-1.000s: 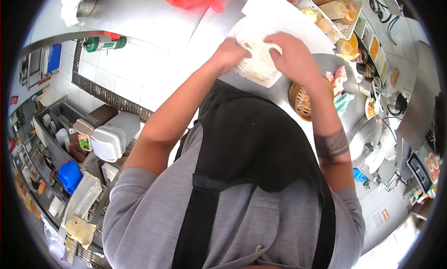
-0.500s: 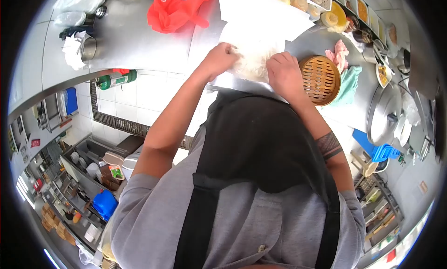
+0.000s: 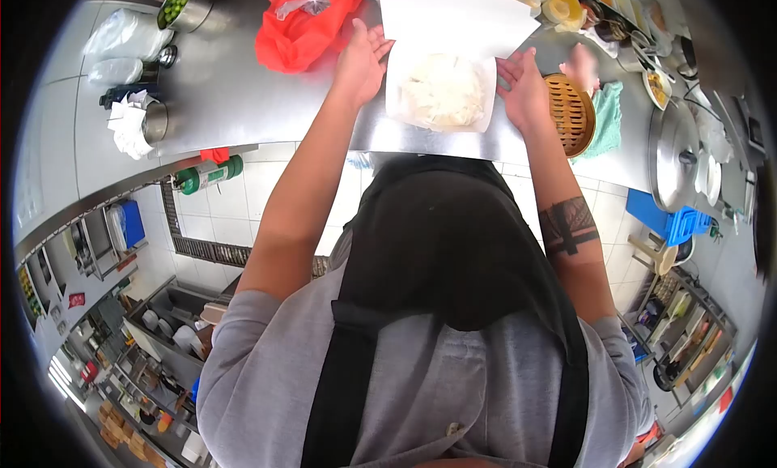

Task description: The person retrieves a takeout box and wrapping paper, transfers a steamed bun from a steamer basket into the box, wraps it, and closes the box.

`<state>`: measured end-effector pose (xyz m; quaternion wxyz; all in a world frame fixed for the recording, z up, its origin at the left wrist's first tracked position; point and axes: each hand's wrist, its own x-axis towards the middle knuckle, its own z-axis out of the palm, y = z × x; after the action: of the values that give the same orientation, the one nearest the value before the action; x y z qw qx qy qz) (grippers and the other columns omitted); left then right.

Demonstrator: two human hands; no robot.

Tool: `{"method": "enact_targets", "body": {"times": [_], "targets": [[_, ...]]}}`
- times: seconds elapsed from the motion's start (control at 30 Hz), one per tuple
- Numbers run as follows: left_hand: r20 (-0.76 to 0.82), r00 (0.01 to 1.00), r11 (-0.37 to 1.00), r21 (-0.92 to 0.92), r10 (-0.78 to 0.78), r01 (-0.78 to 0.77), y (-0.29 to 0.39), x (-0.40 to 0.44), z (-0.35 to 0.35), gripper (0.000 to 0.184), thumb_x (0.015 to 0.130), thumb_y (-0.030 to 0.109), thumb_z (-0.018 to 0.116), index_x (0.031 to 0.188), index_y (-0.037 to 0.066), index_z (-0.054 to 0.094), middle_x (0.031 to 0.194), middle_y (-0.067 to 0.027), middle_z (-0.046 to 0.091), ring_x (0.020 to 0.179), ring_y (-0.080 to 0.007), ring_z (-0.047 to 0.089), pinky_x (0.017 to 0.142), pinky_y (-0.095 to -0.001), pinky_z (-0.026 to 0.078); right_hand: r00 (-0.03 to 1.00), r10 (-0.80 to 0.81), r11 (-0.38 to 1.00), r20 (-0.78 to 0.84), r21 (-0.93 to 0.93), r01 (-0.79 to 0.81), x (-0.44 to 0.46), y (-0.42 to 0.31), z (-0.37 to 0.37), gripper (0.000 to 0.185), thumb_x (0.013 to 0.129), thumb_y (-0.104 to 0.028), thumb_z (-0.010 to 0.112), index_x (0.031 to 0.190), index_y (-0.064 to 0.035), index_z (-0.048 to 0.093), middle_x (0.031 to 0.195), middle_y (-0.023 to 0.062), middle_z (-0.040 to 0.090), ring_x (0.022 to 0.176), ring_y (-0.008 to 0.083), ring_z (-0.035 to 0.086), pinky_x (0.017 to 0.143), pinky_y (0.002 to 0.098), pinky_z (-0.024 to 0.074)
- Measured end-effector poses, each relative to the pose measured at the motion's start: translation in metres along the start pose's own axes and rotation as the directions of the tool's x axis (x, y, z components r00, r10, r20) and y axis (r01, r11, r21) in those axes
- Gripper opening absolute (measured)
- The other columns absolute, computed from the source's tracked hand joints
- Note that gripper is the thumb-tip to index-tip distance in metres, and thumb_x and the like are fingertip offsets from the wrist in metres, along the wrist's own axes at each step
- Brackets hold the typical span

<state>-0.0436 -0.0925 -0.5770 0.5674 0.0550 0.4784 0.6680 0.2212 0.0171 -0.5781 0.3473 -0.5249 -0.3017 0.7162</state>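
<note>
An open white takeaway box (image 3: 394, 112) lies on the steel counter (image 3: 218, 104) in front of me, its lid (image 3: 445, 19) folded back away from me. Pale, whitish food (image 3: 443, 91) fills its base. At the box's left side is my left hand (image 3: 362, 63), palm up with its fingers spread and nothing in it. My right hand (image 3: 522, 86) is beside the right side, fingers apart, the fingertips near or against the box's edge. Close to the right wrist sits a round bamboo steamer (image 3: 571, 116).
A red bag (image 3: 299, 51) lies on the counter left of the lid. Further left are a metal pot of green items (image 3: 190, 10) and a metal cup with white paper (image 3: 133, 124). At the right are a pink cloth (image 3: 579, 67), a green cloth (image 3: 605, 120) and a large metal lid (image 3: 673, 156).
Both hands have drawn outward from the food to the two sides of the box, with their fingers now spread. The view has shifted, showing more of the counter's left part.
</note>
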Motion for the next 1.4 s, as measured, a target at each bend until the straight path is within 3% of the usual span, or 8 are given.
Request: {"method": "enact_targets", "body": {"times": [0.5,0.6,0.8,1.07,1.17,1.23,1.3,1.4], "targets": [[0.058,0.996,0.996,-0.056,0.066,-0.063,-0.036,-0.035,-0.028,0.056,0.106,0.026,0.058,0.153,0.000,0.041,0.155,-0.0170,0.048,0.143,-0.0252,0.046,0.113,-0.0384,0.043,0.975,-0.020,0.949,0.222,0.312,-0.052,-0.034,0.030,-0.013,0.057,0.106,-0.016,0.053,0.158,-0.0038,0.036,0.152,0.0097,0.050,0.139,0.0282,0.049,0.117,0.0450,0.0375],[0.147,0.937,0.788,0.509,0.316,-0.346,-0.047,-0.029,-0.047,0.054,0.101,0.028,0.067,0.145,0.000,0.052,0.147,-0.0172,0.057,0.135,-0.0254,0.054,0.109,-0.0361,0.046,0.920,-0.286,0.872,0.268,-0.325,0.366,-0.005,0.045,-0.038,0.050,0.100,-0.013,0.063,0.147,0.0007,0.051,0.144,0.0131,0.060,0.131,0.0252,0.058,0.110,0.0350,0.0444],[0.183,0.948,0.463,0.838,0.262,-0.290,-0.002,-0.009,-0.021,0.051,0.093,0.031,0.079,0.125,-0.005,0.065,0.119,-0.0111,0.071,0.111,-0.0192,0.065,0.103,-0.0359,0.048,0.925,-0.305,0.492,0.228,-0.794,0.358,0.010,-0.014,-0.012,0.034,0.097,-0.023,0.073,0.118,0.0032,0.070,0.105,0.0071,0.076,0.097,0.0164,0.068,0.089,0.0311,0.0518],[-0.039,0.957,0.747,0.634,0.288,-0.199,-0.029,0.002,-0.009,0.044,0.097,0.038,0.075,0.103,-0.006,0.073,0.095,-0.0066,0.076,0.082,-0.0115,0.068,0.078,-0.0325,0.055,0.911,-0.294,0.925,0.288,-0.153,0.347,0.023,0.040,0.003,0.028,0.100,-0.025,0.070,0.110,0.0005,0.074,0.101,0.0038,0.076,0.090,0.0091,0.064,0.082,0.0290,0.0511],[-0.059,0.853,0.648,0.678,0.519,-0.348,-0.052,-0.006,0.006,0.046,0.099,0.038,0.070,0.096,-0.008,0.073,0.087,-0.0130,0.076,0.079,-0.0228,0.072,0.079,-0.0391,0.056,0.904,-0.393,0.866,0.170,-0.261,0.426,0.008,0.045,0.018,0.029,0.101,-0.028,0.068,0.106,0.0001,0.074,0.096,0.0085,0.076,0.086,0.0148,0.067,0.079,0.0340,0.0516],[-0.074,0.686,0.147,0.988,0.723,-0.049,-0.064,0.001,0.017,0.046,0.101,0.038,0.065,0.096,-0.008,0.071,0.084,-0.0217,0.075,0.081,-0.0391,0.073,0.079,-0.0451,0.054,0.899,-0.426,0.548,0.099,-0.763,0.344,-0.009,0.028,0.036,0.031,0.101,-0.030,0.066,0.101,0.0003,0.072,0.090,0.0157,0.072,0.078,0.0228,0.066,0.076,0.0387,0.0508],[-0.067,0.714,0.212,0.970,0.697,-0.116,-0.054,-0.005,0.024,0.047,0.102,0.038,0.063,0.096,-0.008,0.070,0.091,-0.0300,0.072,0.092,-0.0508,0.069,0.082,-0.0488,0.053,0.844,-0.517,0.454,0.139,-0.792,0.409,0.004,0.030,0.032,0.034,0.100,-0.034,0.064,0.102,0.0001,0.069,0.088,0.0219,0.067,0.075,0.0296,0.062,0.074,0.0411,0.0503],[0.037,0.875,0.644,0.662,0.483,-0.384,-0.010,-0.011,0.012,0.045,0.100,0.036,0.069,0.107,-0.009,0.070,0.097,-0.0160,0.076,0.091,-0.0214,0.072,0.083,-0.0348,0.054,0.758,-0.636,0.671,0.142,-0.382,0.635,0.018,0.026,0.023,0.026,0.099,-0.023,0.070,0.107,0.0021,0.070,0.090,0.0078,0.073,0.083,0.0130,0.064,0.079,0.0315,0.0512]]}}
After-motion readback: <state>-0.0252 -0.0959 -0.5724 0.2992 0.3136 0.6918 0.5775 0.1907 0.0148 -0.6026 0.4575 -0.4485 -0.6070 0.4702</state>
